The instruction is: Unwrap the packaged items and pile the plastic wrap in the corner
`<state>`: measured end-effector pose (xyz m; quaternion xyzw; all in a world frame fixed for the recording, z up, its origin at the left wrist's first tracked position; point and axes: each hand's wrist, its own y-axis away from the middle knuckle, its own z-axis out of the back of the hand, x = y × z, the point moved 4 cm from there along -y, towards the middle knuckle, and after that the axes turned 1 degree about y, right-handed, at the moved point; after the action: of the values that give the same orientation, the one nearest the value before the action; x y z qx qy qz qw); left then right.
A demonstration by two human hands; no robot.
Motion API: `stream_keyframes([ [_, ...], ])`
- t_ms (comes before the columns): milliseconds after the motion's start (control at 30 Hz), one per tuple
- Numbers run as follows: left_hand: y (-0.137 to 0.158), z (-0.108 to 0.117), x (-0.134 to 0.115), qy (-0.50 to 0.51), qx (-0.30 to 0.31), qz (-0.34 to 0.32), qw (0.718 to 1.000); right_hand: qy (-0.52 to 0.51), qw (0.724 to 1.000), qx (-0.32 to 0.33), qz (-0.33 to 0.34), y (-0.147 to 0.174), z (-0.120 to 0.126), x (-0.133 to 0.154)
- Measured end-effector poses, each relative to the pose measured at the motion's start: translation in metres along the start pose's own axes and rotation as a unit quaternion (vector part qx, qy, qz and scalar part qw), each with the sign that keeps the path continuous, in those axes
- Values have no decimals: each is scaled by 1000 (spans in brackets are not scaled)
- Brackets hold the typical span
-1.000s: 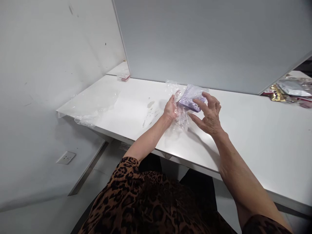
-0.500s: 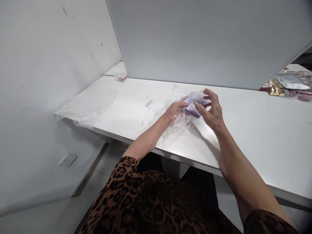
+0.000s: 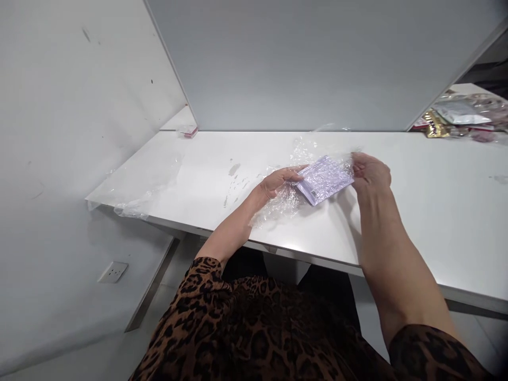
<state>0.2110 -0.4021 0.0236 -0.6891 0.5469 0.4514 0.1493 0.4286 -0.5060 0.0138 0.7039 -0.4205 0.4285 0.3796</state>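
Note:
A flat lilac packet is held above the white table, with clear plastic film over its face. My left hand grips its left end, thumb on top and fingers underneath. Crinkled clear film spreads out below and behind that hand. At the packet's right end, my right hand pinches the edge of the clear film between bent fingers. Some of the right fingers are hidden behind the hand and wrist. A small dark printed mark shows near the packet's lower corner.
The white table meets a grey panel at its back. Another clear plastic sheet hangs over the left front edge. A small pink-and-white packet lies at the back left. Several shiny packages lie at the far right.
My right hand has moved right and closed on the film. The lilac packet has turned flat, its face now showing, and the film is drawn across it. My left hand keeps its grip.

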Motion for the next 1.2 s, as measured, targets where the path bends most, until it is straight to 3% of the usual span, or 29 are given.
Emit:
stream_keyframes([
  [100, -6, 3, 0, 81, -42, -28, 995, 7, 1000, -7, 15, 3, 1, -2],
  [200, -12, 5, -3, 144, -60, -56, 986, 53, 989, -11, 136, 21, -2, 7],
  [267, -12, 5, -8, 170, -59, -87, 980, 88, 975, 48, 197, 39, -12, 10],
  [300, -11, 5, -10, 179, -57, -101, 977, 100, 971, 93, 195, 47, -19, 7],
  [400, -7, 4, -11, 187, -46, -122, 974, 106, 972, 194, 82, 68, -38, -10],
  [500, -3, 1, -12, 169, -20, -137, 976, 73, 970, 230, -25, 80, -47, -21],
  [600, -1, 0, -14, 166, -8, -148, 975, 39, 974, 209, -82, 79, -47, -20],
  [733, 4, 5, -23, 219, -52, -174, 959, 13, 983, 126, -136, 65, -38, -17],
  [800, 6, 9, -28, 244, -69, -199, 947, 14, 981, 118, -152, 58, -35, -19],
  [1033, 3, 11, -24, 284, -98, -183, 936, 100, 985, 129, -63, 43, -30, -32],
  [1200, -2, 11, -19, 269, -102, -167, 943, 171, 970, 164, 59, 44, -29, -25],
])
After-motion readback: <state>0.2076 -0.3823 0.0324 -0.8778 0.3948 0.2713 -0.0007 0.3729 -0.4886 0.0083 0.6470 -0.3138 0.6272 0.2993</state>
